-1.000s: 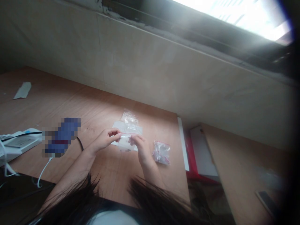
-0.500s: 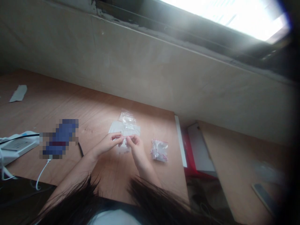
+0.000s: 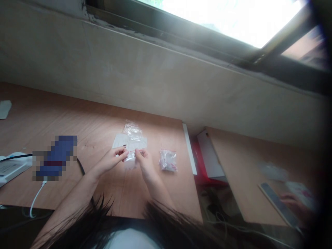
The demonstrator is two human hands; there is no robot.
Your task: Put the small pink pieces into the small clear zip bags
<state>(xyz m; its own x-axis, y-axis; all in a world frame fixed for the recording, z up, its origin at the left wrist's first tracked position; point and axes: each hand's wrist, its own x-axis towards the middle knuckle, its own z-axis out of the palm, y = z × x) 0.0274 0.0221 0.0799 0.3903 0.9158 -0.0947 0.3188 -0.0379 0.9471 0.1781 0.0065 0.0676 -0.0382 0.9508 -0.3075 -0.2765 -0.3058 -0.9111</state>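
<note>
A clear bag [image 3: 131, 157] is pinched between left hand [image 3: 118, 156] and right hand [image 3: 144, 159] at the near side of the paper [image 3: 118, 139], its red edge running crosswise, its long axis unclear.

- Head view, the only one: worn on the person's head, with dark hair [image 3: 178, 228] across the near edge.
- It faces forward and down over the desk [image 3: 95, 124] to the wall [image 3: 145, 76] — a window [image 3: 212, 17] stands far right.
- Close enough for the left hand [image 3: 117, 156] and right hand [image 3: 143, 157] near mid-view — everything slants down rightward.
</note>
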